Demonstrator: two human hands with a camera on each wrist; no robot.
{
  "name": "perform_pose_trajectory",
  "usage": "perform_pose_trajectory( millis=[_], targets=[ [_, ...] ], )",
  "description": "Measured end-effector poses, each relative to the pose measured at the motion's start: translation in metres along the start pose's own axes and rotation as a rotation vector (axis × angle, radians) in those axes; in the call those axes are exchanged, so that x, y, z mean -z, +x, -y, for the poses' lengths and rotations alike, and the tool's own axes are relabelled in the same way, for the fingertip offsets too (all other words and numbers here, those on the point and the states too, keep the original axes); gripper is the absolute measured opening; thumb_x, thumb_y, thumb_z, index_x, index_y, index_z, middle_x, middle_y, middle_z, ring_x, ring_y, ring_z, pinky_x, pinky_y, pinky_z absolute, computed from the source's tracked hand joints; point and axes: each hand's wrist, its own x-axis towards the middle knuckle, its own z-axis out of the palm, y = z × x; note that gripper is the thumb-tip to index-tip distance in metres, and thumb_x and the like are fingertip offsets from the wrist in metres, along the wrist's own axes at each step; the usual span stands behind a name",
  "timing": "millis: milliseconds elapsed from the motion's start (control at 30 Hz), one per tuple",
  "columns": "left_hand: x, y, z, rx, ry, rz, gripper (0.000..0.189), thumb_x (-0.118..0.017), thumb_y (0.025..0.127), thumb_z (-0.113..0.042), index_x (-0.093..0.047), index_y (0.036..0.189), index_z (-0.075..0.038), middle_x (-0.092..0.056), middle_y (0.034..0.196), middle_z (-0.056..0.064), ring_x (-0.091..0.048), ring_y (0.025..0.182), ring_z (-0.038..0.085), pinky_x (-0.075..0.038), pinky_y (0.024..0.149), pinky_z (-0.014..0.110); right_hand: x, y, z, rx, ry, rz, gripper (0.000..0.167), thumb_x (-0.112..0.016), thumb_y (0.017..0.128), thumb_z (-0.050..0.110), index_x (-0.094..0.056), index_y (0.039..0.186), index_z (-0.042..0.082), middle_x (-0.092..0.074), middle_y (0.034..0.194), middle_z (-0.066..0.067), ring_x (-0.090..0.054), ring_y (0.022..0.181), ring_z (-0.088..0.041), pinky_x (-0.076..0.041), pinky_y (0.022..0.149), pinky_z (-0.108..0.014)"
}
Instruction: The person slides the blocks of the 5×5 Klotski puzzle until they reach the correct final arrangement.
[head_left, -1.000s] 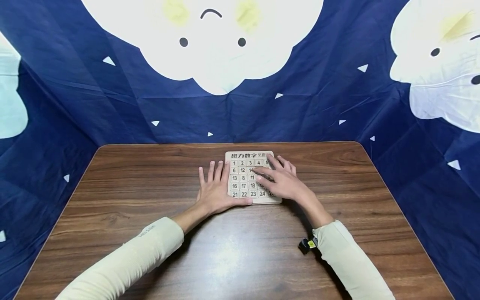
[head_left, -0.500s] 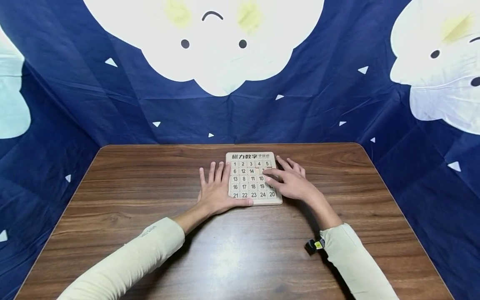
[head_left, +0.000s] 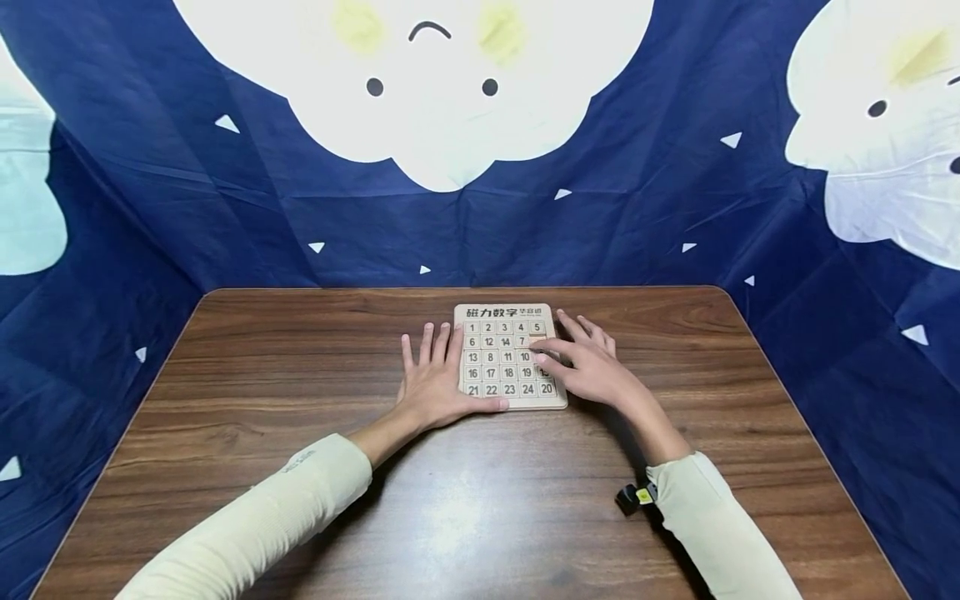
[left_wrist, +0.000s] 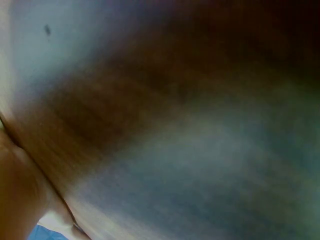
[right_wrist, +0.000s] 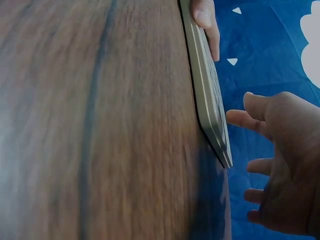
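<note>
A pale number sliding puzzle (head_left: 508, 357) lies flat on the wooden table, its numbered tiles in rows under a printed heading. My left hand (head_left: 432, 390) rests along its left side with fingers spread and straight, the thumb lying on the bottom rim. Over the right side of the board is my right hand (head_left: 596, 367), its index finger reaching to the second row just right of tile 7. Part of the right column is hidden under these fingers. In the right wrist view the right hand (right_wrist: 292, 160) shows fingers apart beside the puzzle's edge (right_wrist: 207, 85).
The brown wooden table (head_left: 315, 517) has a dark blue cloth (head_left: 247, 225) with white clouds hanging behind and at both sides. A small black device (head_left: 628, 498) is strapped at the right wrist. Blur fills most of the left wrist view.
My right hand has shifted right across the board, and tile 7 has come into view to the right of tile 14. The left hand has stayed in place.
</note>
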Motion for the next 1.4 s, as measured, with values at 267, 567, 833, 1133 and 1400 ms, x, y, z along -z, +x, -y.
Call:
perform_pose_trajectory(
  millis=[267,567,833,1133,1400],
  targets=[
    [0.0,0.0,-0.003,0.013,0.015,0.017,0.162,-0.071,0.068,-0.104,0.0,0.183,-0.015,-0.007,0.191,0.018,0.007,0.179,0.042,0.02,0.138,0.07,0.004,-0.007,-0.008,-0.023,-0.033,0.01,0.04,-0.061,0.115,0.046,-0.077,0.147,0.029,-0.026,0.187,-0.024,-0.017,0.17,-0.063,-0.014,0.129,-0.085],
    [0.001,0.003,-0.004,0.024,0.025,0.034,0.164,-0.072,0.067,-0.105,0.001,0.183,-0.016,-0.005,0.192,0.017,0.01,0.179,0.04,0.022,0.138,0.069,0.009,0.004,-0.009,-0.064,-0.053,0.038,0.045,-0.056,0.117,0.047,-0.068,0.159,0.032,-0.019,0.189,-0.022,-0.012,0.172,-0.06,-0.013,0.129,-0.083],
    [0.002,0.003,-0.005,0.024,0.019,0.037,0.164,-0.073,0.068,-0.104,0.002,0.183,-0.016,-0.003,0.192,0.017,0.011,0.178,0.041,0.023,0.137,0.069,0.01,0.0,0.005,0.039,0.014,0.045,0.038,-0.061,0.115,0.048,-0.078,0.145,0.031,-0.02,0.189,-0.021,-0.015,0.171,-0.06,-0.014,0.13,-0.085],
    [0.004,0.003,-0.004,0.026,0.01,0.041,0.163,-0.072,0.069,-0.104,0.002,0.183,-0.015,-0.003,0.191,0.018,0.011,0.178,0.041,0.022,0.137,0.069,0.007,-0.002,0.005,0.014,-0.005,0.085,0.037,-0.06,0.116,0.049,-0.079,0.144,0.036,-0.021,0.189,-0.019,-0.015,0.171,-0.061,-0.013,0.129,-0.084],
    [0.002,0.003,-0.002,0.009,0.004,0.012,0.165,-0.067,0.065,-0.109,-0.003,0.183,-0.014,-0.009,0.191,0.02,0.005,0.179,0.044,0.019,0.138,0.071,0.013,-0.01,-0.007,-0.026,0.018,0.06,0.033,-0.062,0.116,0.044,-0.081,0.14,0.034,-0.025,0.187,-0.024,-0.015,0.17,-0.062,-0.014,0.127,-0.083]
  ],
)
